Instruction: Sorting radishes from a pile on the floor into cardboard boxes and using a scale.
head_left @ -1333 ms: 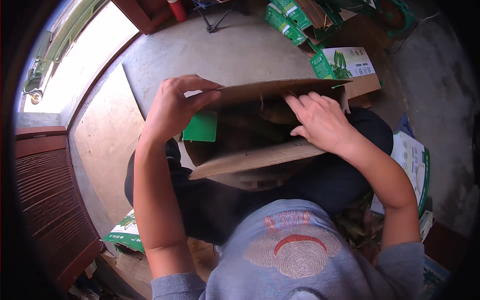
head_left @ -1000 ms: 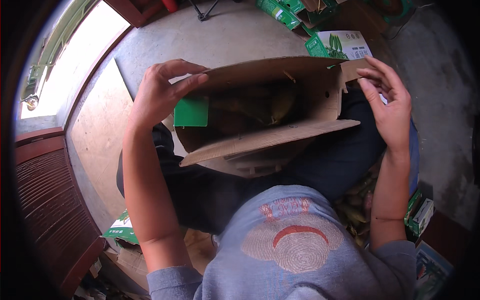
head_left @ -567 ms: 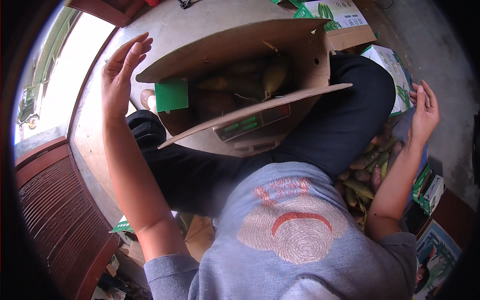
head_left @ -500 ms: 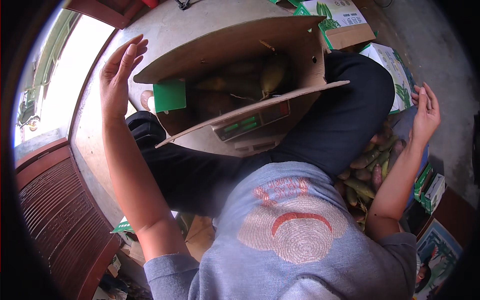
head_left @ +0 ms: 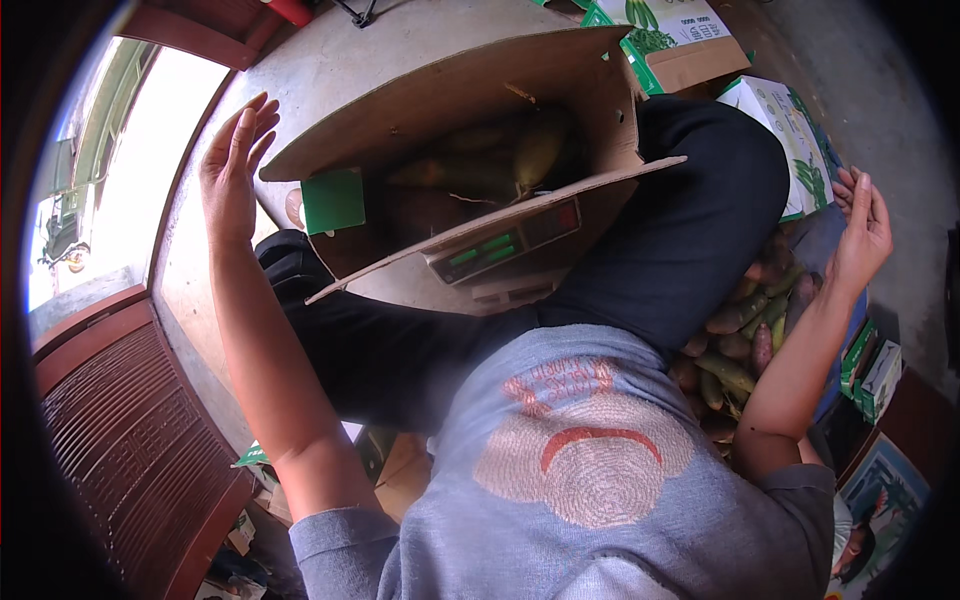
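An open brown cardboard box (head_left: pixel 470 110) rests on a weighing scale (head_left: pixel 500 250) in front of my knees, with long green-yellow fruits (head_left: pixel 535 150) inside and a green label (head_left: pixel 333 200) on its left flap. My left hand (head_left: pixel 233 165) hovers open just left of the box, fingers spread, touching nothing. My right hand (head_left: pixel 860 225) is raised open at the far right, above a pile of loose green and reddish fruits (head_left: pixel 745 335) beside my leg.
Green-and-white cartons (head_left: pixel 680 35) lie behind the box and at my right (head_left: pixel 790 140). A dark wooden slatted panel (head_left: pixel 130 440) stands at the left, with a bright doorway (head_left: pixel 110 150) above it. More small cartons (head_left: pixel 870 365) sit at the lower right.
Both hands have let go of the box flaps. My right hand swung out to the far right over the fruit pile; my left hand lifted off and opened beside the box.
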Demonstrator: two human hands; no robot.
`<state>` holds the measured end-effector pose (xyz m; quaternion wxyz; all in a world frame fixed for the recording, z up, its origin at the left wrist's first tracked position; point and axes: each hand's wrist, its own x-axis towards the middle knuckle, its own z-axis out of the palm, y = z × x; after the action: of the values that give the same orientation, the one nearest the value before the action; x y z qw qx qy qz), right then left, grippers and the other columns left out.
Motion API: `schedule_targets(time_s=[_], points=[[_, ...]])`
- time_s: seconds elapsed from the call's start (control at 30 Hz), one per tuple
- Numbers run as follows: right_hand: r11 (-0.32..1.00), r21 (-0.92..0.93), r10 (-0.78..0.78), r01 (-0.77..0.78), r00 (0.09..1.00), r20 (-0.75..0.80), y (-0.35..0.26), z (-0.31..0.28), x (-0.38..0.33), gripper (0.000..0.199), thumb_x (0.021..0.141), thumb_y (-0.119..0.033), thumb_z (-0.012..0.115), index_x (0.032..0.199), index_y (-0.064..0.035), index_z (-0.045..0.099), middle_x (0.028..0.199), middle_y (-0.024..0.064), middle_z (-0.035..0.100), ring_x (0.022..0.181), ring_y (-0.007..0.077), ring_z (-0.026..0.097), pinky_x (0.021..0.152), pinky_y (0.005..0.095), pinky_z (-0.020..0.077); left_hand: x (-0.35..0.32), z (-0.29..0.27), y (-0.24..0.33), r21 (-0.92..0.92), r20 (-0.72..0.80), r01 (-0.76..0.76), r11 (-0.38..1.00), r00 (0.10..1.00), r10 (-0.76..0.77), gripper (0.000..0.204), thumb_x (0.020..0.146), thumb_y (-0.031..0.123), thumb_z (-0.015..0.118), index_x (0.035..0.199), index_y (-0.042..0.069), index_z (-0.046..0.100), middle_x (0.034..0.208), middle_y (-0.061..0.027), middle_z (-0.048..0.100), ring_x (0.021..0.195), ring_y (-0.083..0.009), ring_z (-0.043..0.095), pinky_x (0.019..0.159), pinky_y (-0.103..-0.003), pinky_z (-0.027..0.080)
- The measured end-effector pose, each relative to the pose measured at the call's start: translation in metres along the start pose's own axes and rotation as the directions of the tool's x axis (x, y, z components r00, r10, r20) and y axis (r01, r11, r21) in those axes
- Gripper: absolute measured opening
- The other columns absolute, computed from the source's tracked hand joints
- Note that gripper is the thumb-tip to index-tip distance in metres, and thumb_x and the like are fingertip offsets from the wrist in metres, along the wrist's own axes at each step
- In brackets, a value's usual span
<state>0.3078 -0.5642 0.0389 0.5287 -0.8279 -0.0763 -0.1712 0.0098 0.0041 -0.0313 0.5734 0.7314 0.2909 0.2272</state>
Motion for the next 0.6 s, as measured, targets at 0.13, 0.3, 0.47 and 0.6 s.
schedule_targets(time_s=[0.13,0.3,0.47,0.6], points=[[0.997,0.066,-0.033,0.033,0.999,0.007,-0.007,-0.003,0.002,0.029,0.102,-0.019,0.063,0.109,0.0078,0.069,0.099,0.0177,0.073,0.087,0.0181,0.069,0.082,0.0291,0.0548,0.003,0.003,-0.001,-0.032,-0.028,0.003,0.999,1.000,-0.004,0.042,0.101,0.037,0.062,0.126,0.004,0.068,0.124,-0.0140,0.070,0.119,-0.0237,0.065,0.107,-0.040,0.049],[0.997,0.065,-0.050,0.051,0.999,-0.017,-0.013,-0.002,0.006,0.028,0.102,-0.019,0.063,0.106,0.0078,0.070,0.099,0.0177,0.073,0.087,0.0186,0.069,0.082,0.0290,0.0544,0.004,0.005,-0.004,-0.013,-0.034,0.012,1.000,0.999,-0.012,0.042,0.102,0.036,0.061,0.128,0.003,0.067,0.125,-0.0141,0.069,0.120,-0.0241,0.065,0.108,-0.040,0.049],[0.986,0.073,-0.154,0.148,0.984,0.087,-0.026,0.008,0.004,0.016,0.098,-0.007,0.067,0.105,0.0073,0.069,0.105,0.0168,0.073,0.091,0.0171,0.068,0.088,0.0295,0.0531,0.003,-0.006,0.000,-0.051,-0.080,0.026,0.998,0.996,-0.030,0.042,0.103,0.034,0.060,0.131,0.003,0.065,0.127,-0.0154,0.068,0.122,-0.0253,0.063,0.108,-0.041,0.047],[0.928,0.289,-0.336,0.235,0.863,0.378,-0.080,0.054,-0.020,0.020,0.088,0.002,0.073,0.107,0.0031,0.068,0.115,0.0130,0.069,0.102,0.0167,0.066,0.092,0.0302,0.0511,-0.022,-0.023,0.029,-0.028,-0.183,-0.028,0.999,0.983,0.023,0.039,0.102,0.029,0.062,0.131,0.002,0.064,0.128,-0.0147,0.067,0.122,-0.0240,0.063,0.106,-0.038,0.048]])
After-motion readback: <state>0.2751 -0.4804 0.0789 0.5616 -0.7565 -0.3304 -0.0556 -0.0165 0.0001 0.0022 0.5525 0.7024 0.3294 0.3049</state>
